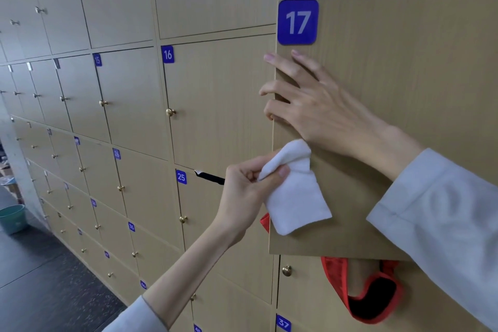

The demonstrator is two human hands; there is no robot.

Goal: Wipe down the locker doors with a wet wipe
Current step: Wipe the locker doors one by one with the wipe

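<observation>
Door 17 (404, 116) is standing swung open toward the camera, its blue number plate (297, 21) sitting at the top left corner. Below its lower edge a red bag (374, 296) with a dark opening is hanging out of the locker behind; what else is inside cannot be told. A red bit is also showing at the door's left edge, behind the wipe. Door 25 (215, 210) is sitting slightly ajar with a dark gap at its top; contents hidden. A teal bucket (12, 218) is standing on the floor (40, 277) far left, inside not visible.

Right hand (315, 105) is lying spread on the face of door 17, fingers hooking round its left edge, grip grasping the door. Left hand (248, 191) is pinching the white wipe (293, 197) between thumb and curled fingers, grip clenched on the wipe's upper fold. The wipe is hanging down and to the right of that grip, lying against the door's lower left area, just below the right hand's wrist side, near the edge. Both sleeves are pale grey. Other doors, numbered 15, 16 (215, 102), 26, 37, are sitting closed with brass knobs.
</observation>
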